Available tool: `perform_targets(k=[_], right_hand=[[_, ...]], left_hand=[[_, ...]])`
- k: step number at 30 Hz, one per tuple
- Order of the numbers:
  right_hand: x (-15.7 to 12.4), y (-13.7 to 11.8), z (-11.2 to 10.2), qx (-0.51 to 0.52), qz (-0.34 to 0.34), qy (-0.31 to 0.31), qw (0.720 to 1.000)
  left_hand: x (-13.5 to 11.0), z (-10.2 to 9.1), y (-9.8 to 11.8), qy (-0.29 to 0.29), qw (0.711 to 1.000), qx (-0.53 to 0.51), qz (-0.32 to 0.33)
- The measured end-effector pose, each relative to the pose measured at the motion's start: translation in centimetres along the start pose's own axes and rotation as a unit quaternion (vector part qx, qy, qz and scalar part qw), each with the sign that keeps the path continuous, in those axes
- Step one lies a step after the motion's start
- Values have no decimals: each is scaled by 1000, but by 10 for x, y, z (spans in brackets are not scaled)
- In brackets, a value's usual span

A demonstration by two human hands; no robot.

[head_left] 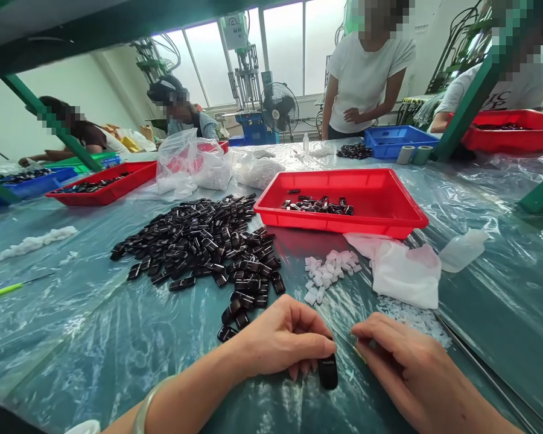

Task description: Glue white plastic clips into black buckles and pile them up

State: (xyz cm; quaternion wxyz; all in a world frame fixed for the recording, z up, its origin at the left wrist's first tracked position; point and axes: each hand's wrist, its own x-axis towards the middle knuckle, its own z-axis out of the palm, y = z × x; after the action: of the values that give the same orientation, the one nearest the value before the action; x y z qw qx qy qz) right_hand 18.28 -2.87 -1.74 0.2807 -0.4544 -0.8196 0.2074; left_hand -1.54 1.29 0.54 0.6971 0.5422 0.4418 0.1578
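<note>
My left hand (289, 337) is closed on a small glossy black plastic piece (328, 372), pinched between thumb and fingers. The piece has a rounded lower end and hangs just above the plastic-covered table. Close by on the right, my right hand (402, 355) is closed around a thin yellow-handled tool (360, 355). Its slim shaft points toward the black piece; most of the handle is hidden by my fingers. A large heap of similar black pieces (199, 235) spreads beyond my left hand. Small white translucent parts (328, 271) lie in a pile ahead of both hands.
A red tray (384, 224) behind the piles holds some black pieces. At right are a white cloth (406, 274), a translucent bottle (464, 250) and long tweezers (484, 361). A green-handled tool (9, 289) lies at left. Several people work across the table.
</note>
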Motion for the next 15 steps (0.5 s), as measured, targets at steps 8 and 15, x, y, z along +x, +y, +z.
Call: perform_targets(k=[8,15], right_hand=[[4,-2,-12,12,11,99,995],[9,1,-21,21,34,161,986]], left_hand=[[-2,2,3,14,999,-3,39],[-11,11,4,97,911,307,259]])
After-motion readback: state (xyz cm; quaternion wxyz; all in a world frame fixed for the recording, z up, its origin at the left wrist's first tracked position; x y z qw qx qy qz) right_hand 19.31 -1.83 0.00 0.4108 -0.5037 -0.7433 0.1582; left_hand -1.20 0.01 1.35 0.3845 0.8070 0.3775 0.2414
